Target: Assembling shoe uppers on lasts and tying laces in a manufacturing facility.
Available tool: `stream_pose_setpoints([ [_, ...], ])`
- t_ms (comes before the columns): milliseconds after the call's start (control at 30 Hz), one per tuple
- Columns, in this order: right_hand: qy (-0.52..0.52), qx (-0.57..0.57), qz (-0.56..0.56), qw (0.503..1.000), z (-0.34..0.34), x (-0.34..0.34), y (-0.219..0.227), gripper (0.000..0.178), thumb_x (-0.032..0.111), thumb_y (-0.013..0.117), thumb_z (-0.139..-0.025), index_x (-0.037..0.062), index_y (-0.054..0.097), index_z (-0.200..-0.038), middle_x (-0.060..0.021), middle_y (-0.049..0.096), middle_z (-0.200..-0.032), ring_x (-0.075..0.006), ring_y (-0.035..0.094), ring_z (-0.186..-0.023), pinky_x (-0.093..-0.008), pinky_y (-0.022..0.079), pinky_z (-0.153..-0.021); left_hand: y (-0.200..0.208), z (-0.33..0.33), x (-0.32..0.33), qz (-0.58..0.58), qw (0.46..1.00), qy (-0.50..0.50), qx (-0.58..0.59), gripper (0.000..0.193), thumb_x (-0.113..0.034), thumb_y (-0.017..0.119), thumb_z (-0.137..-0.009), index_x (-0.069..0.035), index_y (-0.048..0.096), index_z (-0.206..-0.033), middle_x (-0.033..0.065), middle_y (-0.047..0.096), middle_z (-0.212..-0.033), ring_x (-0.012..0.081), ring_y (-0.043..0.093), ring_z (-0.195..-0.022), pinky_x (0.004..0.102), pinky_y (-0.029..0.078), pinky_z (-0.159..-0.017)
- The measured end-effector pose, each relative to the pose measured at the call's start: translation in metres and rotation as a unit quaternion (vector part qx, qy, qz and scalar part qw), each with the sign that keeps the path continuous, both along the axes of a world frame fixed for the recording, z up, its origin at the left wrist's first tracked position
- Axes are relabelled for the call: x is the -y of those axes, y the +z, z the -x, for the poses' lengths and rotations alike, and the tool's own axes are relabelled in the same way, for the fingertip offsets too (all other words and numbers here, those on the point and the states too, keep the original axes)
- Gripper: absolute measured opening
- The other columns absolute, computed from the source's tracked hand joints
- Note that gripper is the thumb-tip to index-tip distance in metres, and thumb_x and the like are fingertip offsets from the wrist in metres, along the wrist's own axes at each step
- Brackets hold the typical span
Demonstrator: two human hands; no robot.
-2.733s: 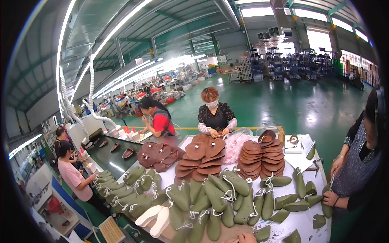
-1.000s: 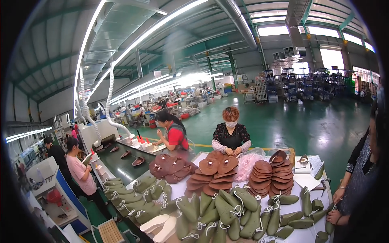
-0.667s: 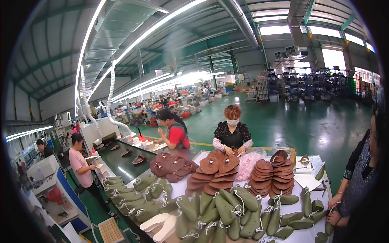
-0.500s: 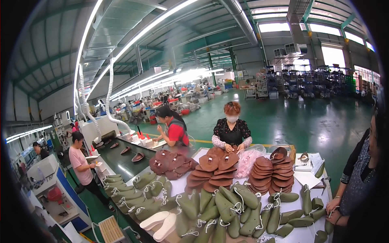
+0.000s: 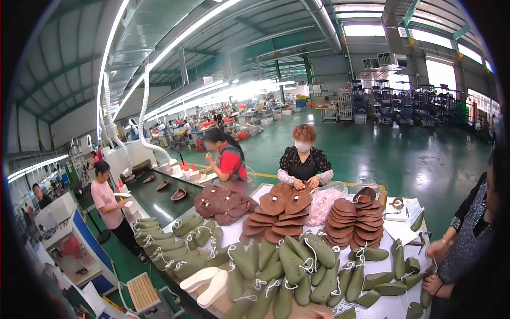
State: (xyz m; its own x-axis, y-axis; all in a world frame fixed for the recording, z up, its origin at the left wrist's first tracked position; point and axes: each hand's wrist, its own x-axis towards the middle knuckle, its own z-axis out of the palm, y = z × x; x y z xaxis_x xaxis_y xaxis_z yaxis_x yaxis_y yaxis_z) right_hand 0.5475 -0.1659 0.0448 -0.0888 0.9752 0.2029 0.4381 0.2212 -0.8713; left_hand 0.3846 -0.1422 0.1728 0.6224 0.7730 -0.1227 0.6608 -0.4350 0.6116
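Observation:
Only a sliver of my right hand (image 5: 322, 315) shows at the lower edge, below the heap of green shoe lasts (image 5: 295, 266); its fingers are too cut off to read. My left hand is out of view. Many of the lasts have white cords tied through them, and they lie jumbled across the near table. A pair of white insoles (image 5: 213, 287) rests to the left of the heap. Beyond the lasts stand stacks of brown shoe uppers (image 5: 340, 218), with more brown uppers (image 5: 276, 204) beside them and a darker pile (image 5: 223, 202) farther left.
Across the table a masked co-worker (image 5: 304, 162) handles brown pieces. Another person (image 5: 467, 239) stands close at the right, hands near the lasts. A clear bag of pink material (image 5: 325, 204) sits among the stacks. A conveyor (image 5: 159, 196) carries shoes at left, near a slatted stool (image 5: 142, 292).
The view has shifted slightly. A bit of my right hand has come in at the lower edge. The hands of the person at right have moved apart.

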Motion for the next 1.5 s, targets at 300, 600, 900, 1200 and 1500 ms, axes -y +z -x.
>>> stream_pose_setpoints([
  [300, 0.04, -0.053, 0.009, 0.998, 0.0, 0.018, 0.074, 0.033, 0.024, 0.052, -0.097, 0.0055, 0.056, -0.124, -0.0053, 0.058, -0.091, -0.0122, 0.056, -0.072, -0.0254, 0.046, -0.057, 0.024, -0.004, 0.03, 0.019, 0.875, 0.364, 0.32, 0.036, -0.027, 0.06, -0.09, -0.008, 0.057, -0.121, 0.0198, 0.066, -0.098, 0.0343, 0.065, -0.088, 0.0442, 0.05, -0.078],
  [600, -0.059, -0.495, 0.27, 0.824, 0.041, 0.026, 0.115, 0.015, 0.024, 0.053, -0.097, 0.0127, 0.051, -0.088, 0.0072, 0.035, -0.062, -0.0071, 0.033, -0.053, -0.0231, 0.027, -0.047, -0.159, -0.017, 0.034, -0.013, 0.993, 0.052, 0.104, 0.096, -0.028, 0.073, -0.081, -0.022, 0.008, -0.152, 0.0199, 0.039, -0.14, 0.0326, 0.038, -0.131, 0.0559, 0.024, -0.111],
  [900, -0.064, -0.445, 0.239, 0.861, 0.019, 0.046, 0.089, 0.017, 0.021, 0.05, -0.099, 0.0072, 0.058, -0.103, 0.004, 0.05, -0.07, -0.0066, 0.045, -0.056, -0.0215, 0.036, -0.05, -0.141, 0.006, 0.043, -0.149, 0.968, 0.134, 0.148, 0.06, -0.048, 0.076, -0.069, -0.012, 0.062, -0.115, 0.0111, 0.062, -0.116, 0.0317, 0.057, -0.109, 0.0463, 0.043, -0.091],
  [1200, -0.147, -0.007, 0.059, 0.987, 0.014, 0.02, 0.062, 0.019, 0.017, 0.055, -0.088, -0.0001, 0.063, -0.089, -0.0206, 0.064, -0.085, -0.0416, 0.06, -0.083, -0.0465, 0.046, -0.072, -0.145, 0.023, 0.025, -0.087, 0.99, 0.101, 0.054, 0.056, -0.043, 0.073, -0.069, -0.007, 0.064, -0.111, 0.0192, 0.066, -0.103, 0.0364, 0.061, -0.099, 0.0476, 0.047, -0.085],
  [1500, -0.123, 0.132, 0.076, 0.981, 0.001, 0.036, 0.063, 0.014, 0.008, 0.069, -0.081, 0.0058, 0.069, -0.095, -0.0139, 0.051, -0.076, -0.0315, 0.056, -0.069, -0.04, 0.044, -0.06, -0.15, 0.021, 0.019, -0.139, 0.976, 0.101, 0.136, 0.049, -0.027, 0.077, -0.067, -0.005, 0.058, -0.106, 0.0097, 0.063, -0.108, 0.0296, 0.059, -0.1, 0.0428, 0.043, -0.092],
])
